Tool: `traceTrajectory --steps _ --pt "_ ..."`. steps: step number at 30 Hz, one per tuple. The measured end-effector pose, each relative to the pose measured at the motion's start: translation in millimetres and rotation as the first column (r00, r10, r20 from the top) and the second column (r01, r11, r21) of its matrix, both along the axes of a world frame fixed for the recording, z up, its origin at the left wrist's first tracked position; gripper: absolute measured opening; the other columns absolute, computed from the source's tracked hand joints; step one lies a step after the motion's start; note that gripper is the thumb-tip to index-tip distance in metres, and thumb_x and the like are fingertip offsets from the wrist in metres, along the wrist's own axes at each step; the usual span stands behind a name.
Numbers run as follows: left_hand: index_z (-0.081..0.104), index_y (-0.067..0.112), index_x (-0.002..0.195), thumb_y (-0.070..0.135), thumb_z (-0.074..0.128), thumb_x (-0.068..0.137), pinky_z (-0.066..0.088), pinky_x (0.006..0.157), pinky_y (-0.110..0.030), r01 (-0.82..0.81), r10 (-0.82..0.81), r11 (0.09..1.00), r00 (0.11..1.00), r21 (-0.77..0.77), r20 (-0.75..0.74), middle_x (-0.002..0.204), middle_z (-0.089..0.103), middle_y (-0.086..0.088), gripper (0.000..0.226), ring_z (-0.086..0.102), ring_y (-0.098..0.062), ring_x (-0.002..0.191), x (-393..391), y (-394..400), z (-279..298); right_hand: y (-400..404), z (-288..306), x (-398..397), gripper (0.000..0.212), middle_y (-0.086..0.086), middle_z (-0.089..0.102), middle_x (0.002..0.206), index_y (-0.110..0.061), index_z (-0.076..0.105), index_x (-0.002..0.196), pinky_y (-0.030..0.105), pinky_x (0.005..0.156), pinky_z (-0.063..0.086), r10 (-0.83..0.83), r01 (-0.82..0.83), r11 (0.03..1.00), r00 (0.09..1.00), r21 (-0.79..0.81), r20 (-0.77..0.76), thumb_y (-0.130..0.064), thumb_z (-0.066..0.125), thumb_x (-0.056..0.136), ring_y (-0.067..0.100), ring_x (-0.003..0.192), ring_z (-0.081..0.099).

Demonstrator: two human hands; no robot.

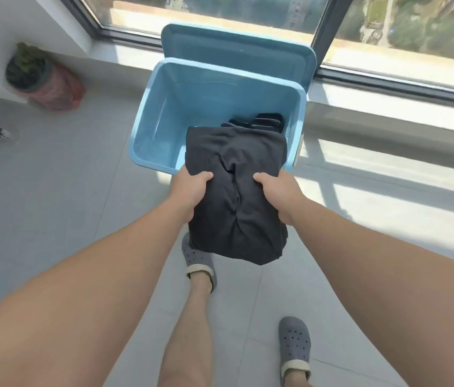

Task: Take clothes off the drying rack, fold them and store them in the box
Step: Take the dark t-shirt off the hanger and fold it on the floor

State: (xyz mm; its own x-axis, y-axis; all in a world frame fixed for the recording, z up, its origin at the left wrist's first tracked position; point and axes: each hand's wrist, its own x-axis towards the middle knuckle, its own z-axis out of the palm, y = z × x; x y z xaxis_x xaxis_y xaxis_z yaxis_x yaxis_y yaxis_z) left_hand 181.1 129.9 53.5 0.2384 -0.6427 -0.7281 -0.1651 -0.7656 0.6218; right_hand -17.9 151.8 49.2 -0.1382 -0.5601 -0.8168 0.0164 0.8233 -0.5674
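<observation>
Both my hands hold a folded dark garment over the near rim of the blue box.

My left hand (189, 191) and right hand (279, 191) each clamp a side of the folded dark garment (234, 196), thumbs curled on top. Its far end hangs above the blue storage box (164, 107), where another dark folded piece (265, 121) lies by the right wall; the lid (237, 46) stands behind.

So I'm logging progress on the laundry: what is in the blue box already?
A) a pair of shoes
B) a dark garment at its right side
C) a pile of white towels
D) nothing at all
B: a dark garment lies at the right side of the blue box, behind the folded dark garment that both hands hold.
</observation>
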Motion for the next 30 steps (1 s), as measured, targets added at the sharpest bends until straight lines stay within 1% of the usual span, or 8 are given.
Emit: traceTrajectory --steps 3,6,8,16,21,24,26,30 --pt "0.063 0.033 0.124 0.025 0.068 0.091 0.055 0.099 -0.043 0.079 -0.077 0.996 0.995 0.035 -0.066 0.119 0.07 0.01 0.034 0.068 -0.02 0.109 -1.6 -66.9 -30.5 -48.6 -25.2 -4.5 0.036 -0.005 0.068 0.122 -0.023 0.061 0.13 0.039 0.096 0.057 -0.079 0.078 0.997 0.996 -0.027 -0.046 -0.034 0.068 0.096 0.023 0.109 0.067" --pt "0.063 0.028 0.128 0.019 0.067 0.097 0.059 0.084 -0.038 0.14 -0.122 0.986 0.975 0.086 -0.184 0.117 0.074 0.004 0.033 0.072 -0.02 0.103 -3.2 -123.1 -56.1 -90.7 -43.8 -12.3 0.035 -0.008 0.069 0.117 -0.023 0.063 0.131 0.035 0.091 0.057 -0.134 0.13 0.99 0.988 -0.051 -0.082 -0.029 0.068 0.098 0.019 0.107 0.068" --pt "0.061 0.026 0.132 0.016 0.066 0.1 0.059 0.076 -0.034 0.172 -0.136 0.977 0.958 0.125 -0.254 0.117 0.074 0.002 0.034 0.073 -0.019 0.101 -5.3 -154.5 -67.1 -117.3 -55.9 -21.3 0.035 -0.006 0.07 0.121 -0.023 0.062 0.131 0.038 0.096 0.058 -0.13 0.126 0.991 0.982 -0.041 -0.135 -0.029 0.069 0.097 0.021 0.11 0.069" --pt "0.061 0.027 0.129 0.015 0.066 0.101 0.057 0.069 -0.031 0.199 -0.141 0.954 0.958 0.225 -0.251 0.11 0.073 0.003 0.031 0.072 -0.017 0.092 -11.6 -218.1 -132.0 -177.3 -126.2 -39.6 0.039 -0.004 0.066 0.13 -0.023 0.06 0.134 0.044 0.107 0.053 -0.104 0.115 0.993 0.973 0.04 -0.208 -0.032 0.068 0.097 0.026 0.118 0.063" --pt "0.061 0.026 0.134 0.014 0.062 0.102 0.059 0.071 -0.034 0.195 -0.133 0.951 0.959 0.241 -0.251 0.115 0.075 -0.001 0.034 0.074 -0.02 0.097 -14.1 -246.5 -197.9 -207.2 -185.3 -36.9 0.027 -0.002 0.064 0.126 -0.019 0.059 0.126 0.039 0.107 0.051 -0.036 0.039 0.999 0.953 0.006 -0.3 -0.03 0.062 0.102 0.026 0.118 0.061" --pt "0.059 0.023 0.135 0.012 0.058 0.104 0.06 0.074 -0.035 0.199 -0.131 0.951 0.953 0.238 -0.272 0.119 0.075 -0.005 0.032 0.074 -0.022 0.098 -21.5 -258.0 -240.9 -217.6 -218.8 -35.8 0.054 0.004 0.053 0.148 -0.013 0.04 0.157 0.035 0.113 0.04 0.029 -0.01 0.999 0.931 0.053 -0.364 -0.029 0.053 0.106 0.029 0.135 0.051" --pt "0.06 0.021 0.133 0.013 0.06 0.103 0.06 0.081 -0.038 0.217 -0.147 0.945 0.95 0.247 -0.274 0.12 0.075 -0.007 0.031 0.074 -0.025 0.1 -25.1 -261.7 -265.0 -217.8 -237.9 -37.1 0.063 0.007 0.043 0.163 -0.01 0.025 0.165 0.035 0.118 0.033 0.046 -0.012 0.996 0.92 0.091 -0.39 -0.026 0.048 0.109 0.031 0.148 0.042" --pt "0.061 0.019 0.131 0.015 0.064 0.101 0.059 0.084 -0.04 0.252 -0.193 0.923 0.957 0.292 -0.218 0.119 0.074 -0.007 0.031 0.073 -0.026 0.1 -26.8 -260.4 -307.6 -215.4 -275.4 -40.3 0.052 0.01 0.051 0.154 -0.008 0.035 0.158 0.036 0.113 0.039 0.157 -0.076 0.979 0.876 0.191 -0.455 -0.027 0.047 0.111 0.033 0.141 0.049"
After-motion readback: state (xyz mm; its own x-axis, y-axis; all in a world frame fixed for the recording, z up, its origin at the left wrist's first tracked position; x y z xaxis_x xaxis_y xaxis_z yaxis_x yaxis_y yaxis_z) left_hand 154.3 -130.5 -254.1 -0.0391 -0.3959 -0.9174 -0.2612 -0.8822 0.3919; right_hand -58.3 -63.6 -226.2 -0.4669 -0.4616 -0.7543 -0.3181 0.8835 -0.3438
